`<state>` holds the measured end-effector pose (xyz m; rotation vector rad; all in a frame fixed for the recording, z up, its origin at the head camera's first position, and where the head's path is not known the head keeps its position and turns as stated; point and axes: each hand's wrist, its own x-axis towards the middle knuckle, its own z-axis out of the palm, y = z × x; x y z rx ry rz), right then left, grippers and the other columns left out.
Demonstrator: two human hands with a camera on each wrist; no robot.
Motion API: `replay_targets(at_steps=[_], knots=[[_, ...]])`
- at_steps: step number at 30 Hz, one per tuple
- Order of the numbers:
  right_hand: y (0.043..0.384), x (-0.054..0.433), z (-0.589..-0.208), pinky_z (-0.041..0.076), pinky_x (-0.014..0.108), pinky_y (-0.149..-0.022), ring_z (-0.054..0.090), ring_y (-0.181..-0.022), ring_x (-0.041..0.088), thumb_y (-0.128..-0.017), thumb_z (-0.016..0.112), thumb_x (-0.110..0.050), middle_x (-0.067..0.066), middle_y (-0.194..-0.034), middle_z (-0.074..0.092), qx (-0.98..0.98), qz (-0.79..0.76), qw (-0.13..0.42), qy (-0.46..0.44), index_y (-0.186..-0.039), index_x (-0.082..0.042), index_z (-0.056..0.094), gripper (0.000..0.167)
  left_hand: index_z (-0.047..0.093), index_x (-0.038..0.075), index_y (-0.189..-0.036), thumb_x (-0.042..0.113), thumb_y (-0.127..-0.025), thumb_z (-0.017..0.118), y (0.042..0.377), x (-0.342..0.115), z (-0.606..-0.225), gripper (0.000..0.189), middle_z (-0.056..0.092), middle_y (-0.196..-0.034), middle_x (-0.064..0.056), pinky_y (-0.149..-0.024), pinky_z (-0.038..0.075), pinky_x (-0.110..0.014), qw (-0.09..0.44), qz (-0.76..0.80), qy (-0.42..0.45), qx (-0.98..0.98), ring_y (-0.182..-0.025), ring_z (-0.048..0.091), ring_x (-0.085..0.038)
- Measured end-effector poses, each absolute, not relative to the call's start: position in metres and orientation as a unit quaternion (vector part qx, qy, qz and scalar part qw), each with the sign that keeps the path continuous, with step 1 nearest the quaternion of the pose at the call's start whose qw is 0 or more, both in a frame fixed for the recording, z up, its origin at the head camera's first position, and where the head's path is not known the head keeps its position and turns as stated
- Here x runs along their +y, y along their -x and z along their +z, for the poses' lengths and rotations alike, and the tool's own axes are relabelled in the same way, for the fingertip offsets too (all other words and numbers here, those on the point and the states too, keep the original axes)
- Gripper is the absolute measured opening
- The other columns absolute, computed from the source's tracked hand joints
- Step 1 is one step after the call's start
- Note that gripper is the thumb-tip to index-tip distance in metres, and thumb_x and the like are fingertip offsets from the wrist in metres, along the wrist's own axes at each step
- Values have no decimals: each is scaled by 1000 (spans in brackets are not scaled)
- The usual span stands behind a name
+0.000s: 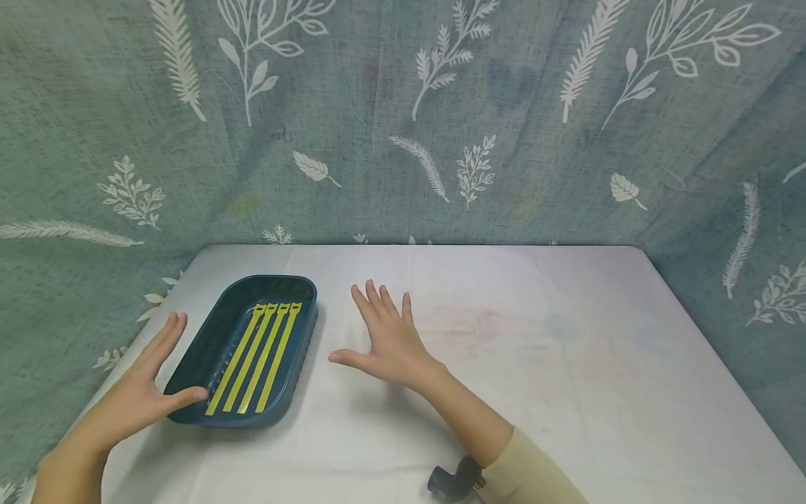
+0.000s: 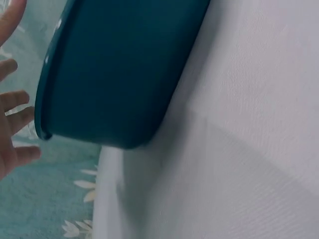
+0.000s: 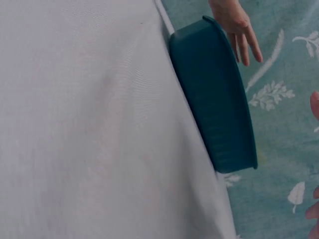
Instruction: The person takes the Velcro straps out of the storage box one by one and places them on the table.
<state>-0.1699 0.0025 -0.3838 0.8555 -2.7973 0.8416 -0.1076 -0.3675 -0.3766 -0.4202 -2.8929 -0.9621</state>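
A dark teal tray (image 1: 296, 381) with raised walls stands on the left part of the table. Several flat yellow straps (image 1: 272, 357), each with a wider slotted head at the far end, lie side by side in it. My left hand (image 1: 129, 399) is at the tray's near left corner, fingers straight and thumb spread over the rim; nothing is in its grasp. In the left wrist view its fingertips (image 2: 22, 117) show beside the tray's rim. To the right of the tray my right hand (image 1: 395, 344) hovers over the table with fingers spread, holding nothing.
A white cloth (image 1: 567, 364) with faint stains covers the table. Behind and at the sides hangs a green curtain (image 1: 378, 140) with white leaf prints. A dark device (image 1: 452, 481) sits by the right forearm at the near edge.
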Motion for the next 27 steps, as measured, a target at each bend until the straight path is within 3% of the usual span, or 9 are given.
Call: replay_targets(at_steps=[2,4,8,13,16,18,19,24,27], knots=[[171,-1,-387,-3,61,-114,8,-146,27,-82,55,-66,7,-159,8,-910,307,31,-278,-153,-21,11,96,-1,29,-152,12,-76,78,109,-372,-380,111,-11,-157,11,-107,1,-71,32,-331,140,-933,-142,-12,-7],[172,-4,-390,-3,59,-115,8,-146,26,-82,58,-64,6,-159,7,-901,335,19,-275,-153,-21,11,96,0,28,-152,9,-76,77,112,-376,-383,110,-11,-156,15,-120,9,-41,35,-336,148,-929,-138,-7,5],[174,-11,-397,0,56,-117,8,-146,22,-81,61,-61,4,-159,9,-885,379,8,-271,-153,-23,12,95,1,23,-153,0,-78,74,119,-386,-389,108,-7,-155,20,-90,22,6,38,-351,168,-920,-131,4,18],[175,-21,-405,4,53,-118,10,-146,19,-81,64,-58,2,-159,11,-866,419,-12,-272,-153,-26,13,93,-1,24,-153,4,-82,71,124,-397,-395,103,-4,-157,13,-78,42,-6,-13,-341,143,-929,-127,19,21],[177,-27,-409,7,54,-118,11,-146,16,-82,65,-55,1,-158,13,-855,443,-26,-269,-152,-29,13,91,-5,29,-152,13,-87,68,124,-401,-398,99,-10,-158,-3,-81,54,-38,-73,-335,106,-933,-142,24,-23],[178,-30,-411,10,54,-117,13,-145,15,-82,66,-53,1,-158,15,-845,464,-36,-262,-152,-30,14,90,-5,29,-152,15,-89,66,124,-404,-399,96,-10,-157,1,-79,50,-60,-102,-343,91,-929,-131,26,-55],[179,-31,-411,13,54,-117,15,-145,15,-82,67,-51,1,-158,16,-840,476,-43,-256,-152,-30,15,89,-3,29,-152,16,-90,65,124,-405,-400,93,-5,-156,9,-79,48,-63,-110,-347,84,-928,-125,33,-58],[190,-38,-421,32,45,-112,27,-142,21,-84,69,-42,-5,-156,23,-809,539,-79,-223,-151,-29,21,84,10,27,-153,12,-91,63,126,-412,-403,82,18,-133,34,-76,54,-27,-115,-375,91,-916,-110,44,12],[195,-42,-427,38,41,-108,34,-138,26,-84,70,-38,-9,-155,25,-792,563,-104,-211,-150,-32,22,83,13,25,-153,7,-92,60,127,-417,-405,79,21,-139,30,-75,50,-17,-122,-416,109,-895,-105,37,22]])
